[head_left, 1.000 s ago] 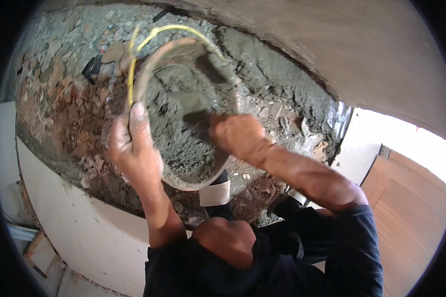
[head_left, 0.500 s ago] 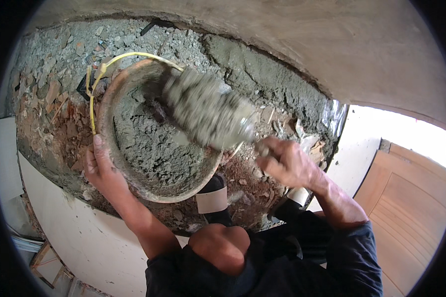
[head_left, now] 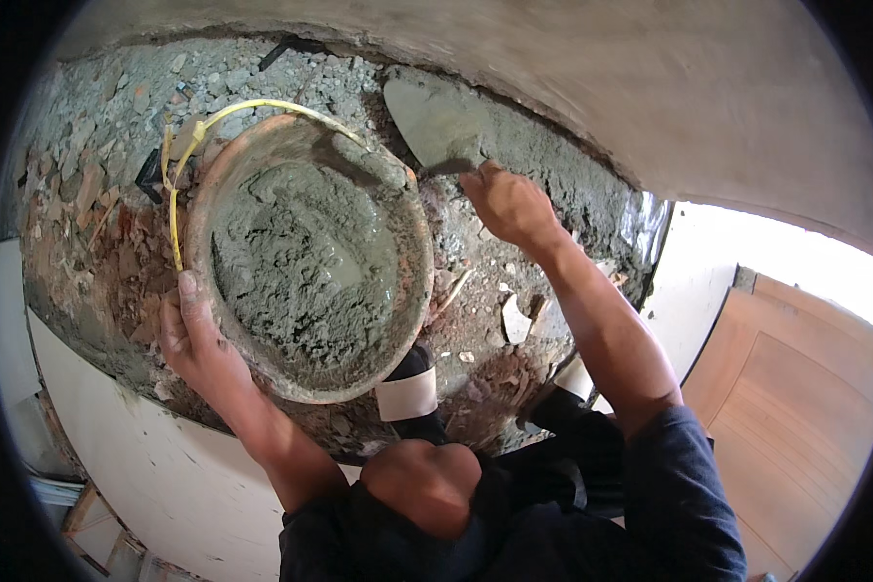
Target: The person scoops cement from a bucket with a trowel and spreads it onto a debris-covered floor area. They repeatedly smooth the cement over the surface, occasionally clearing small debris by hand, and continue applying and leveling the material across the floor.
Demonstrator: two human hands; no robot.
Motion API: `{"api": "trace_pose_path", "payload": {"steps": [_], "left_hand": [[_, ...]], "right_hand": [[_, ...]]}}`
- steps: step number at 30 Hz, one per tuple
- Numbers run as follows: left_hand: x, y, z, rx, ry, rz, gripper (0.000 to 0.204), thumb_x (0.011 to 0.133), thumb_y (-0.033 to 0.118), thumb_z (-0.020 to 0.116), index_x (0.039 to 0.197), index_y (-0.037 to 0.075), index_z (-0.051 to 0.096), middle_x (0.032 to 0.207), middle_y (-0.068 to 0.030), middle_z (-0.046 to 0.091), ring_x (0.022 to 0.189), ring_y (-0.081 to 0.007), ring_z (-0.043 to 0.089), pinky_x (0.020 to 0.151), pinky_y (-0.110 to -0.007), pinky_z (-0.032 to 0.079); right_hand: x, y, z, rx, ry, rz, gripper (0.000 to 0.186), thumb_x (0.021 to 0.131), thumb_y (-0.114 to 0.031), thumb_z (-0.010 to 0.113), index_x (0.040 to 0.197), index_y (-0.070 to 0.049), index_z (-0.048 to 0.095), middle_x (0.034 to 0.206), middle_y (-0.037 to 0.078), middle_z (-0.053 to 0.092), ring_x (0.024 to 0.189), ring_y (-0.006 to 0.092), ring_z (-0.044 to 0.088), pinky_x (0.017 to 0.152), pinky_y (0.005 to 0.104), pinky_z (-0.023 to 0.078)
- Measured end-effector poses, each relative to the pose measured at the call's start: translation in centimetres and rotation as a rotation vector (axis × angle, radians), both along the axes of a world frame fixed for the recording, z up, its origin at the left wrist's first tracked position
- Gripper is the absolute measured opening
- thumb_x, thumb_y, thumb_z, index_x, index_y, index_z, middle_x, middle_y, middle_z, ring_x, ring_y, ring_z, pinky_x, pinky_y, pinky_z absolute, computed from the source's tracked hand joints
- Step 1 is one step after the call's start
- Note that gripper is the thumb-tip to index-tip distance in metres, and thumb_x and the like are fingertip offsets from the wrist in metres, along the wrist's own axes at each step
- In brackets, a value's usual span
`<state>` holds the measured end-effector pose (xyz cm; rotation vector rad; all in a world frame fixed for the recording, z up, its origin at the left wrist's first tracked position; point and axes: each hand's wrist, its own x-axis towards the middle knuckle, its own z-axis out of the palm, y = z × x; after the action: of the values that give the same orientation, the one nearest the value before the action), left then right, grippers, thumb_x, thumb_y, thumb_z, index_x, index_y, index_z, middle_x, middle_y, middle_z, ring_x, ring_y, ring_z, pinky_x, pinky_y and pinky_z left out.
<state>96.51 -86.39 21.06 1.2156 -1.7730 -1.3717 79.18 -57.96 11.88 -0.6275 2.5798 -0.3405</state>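
Observation:
My left hand [head_left: 196, 339] grips the near-left rim of a round pan [head_left: 412, 291] filled with wet grey mortar [head_left: 301, 262]. A yellow cord handle [head_left: 179, 165] loops along the pan's far-left rim. My right hand [head_left: 509, 206] is shut on the handle of a trowel [head_left: 432, 121], whose blade, coated in mortar, lies flat against a band of fresh grey mortar [head_left: 553, 160] at the foot of a plastered wall [head_left: 650, 87]. The trowel is just beyond the pan's far-right rim.
Broken brick and mortar rubble [head_left: 87, 223] covers the ground around the pan. A white panel [head_left: 165, 466] runs along the near left. A wooden door [head_left: 795, 388] stands at the right beside a bright opening [head_left: 747, 252]. My bent knee [head_left: 422, 480] is below the pan.
The trowel, loaded with mortar above the pan half a second ago, has moved up and right onto the mortar band by the wall. My left hand keeps its hold on the pan's rim.

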Motion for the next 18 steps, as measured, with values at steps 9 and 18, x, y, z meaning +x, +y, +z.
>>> {"api": "trace_pose_path", "payload": {"steps": [9,18], "left_hand": [[0.6,-0.9,-0.3,-0.026,-0.115,0.051,0.037,0.093,0.031,0.062,0.093,-0.005,0.063,0.087,-0.0083,0.062,0.081,-0.0148,0.053,0.078,-0.029,0.043],[0.5,-0.8,-0.4,-0.012,-0.072,0.054,0.044,0.093,0.033,0.061,0.109,-0.008,0.063,0.105,-0.0159,0.064,0.097,-0.0213,0.057,0.091,-0.033,0.043]], "right_hand": [[3.2,3.0,2.1,0.073,-0.438,-0.546,0.052,0.1,-0.047,0.033,0.109,-0.001,0.056,0.083,0.02,0.065,0.076,0.0313,0.064,0.075,0.0456,0.051],[-1.2,4.9,-1.0,0.346,-0.151,-0.418,0.055,0.098,-0.051,0.035,0.1,-0.003,0.063,0.089,0.019,0.069,0.082,0.031,0.068,0.074,0.0432,0.054]]}}
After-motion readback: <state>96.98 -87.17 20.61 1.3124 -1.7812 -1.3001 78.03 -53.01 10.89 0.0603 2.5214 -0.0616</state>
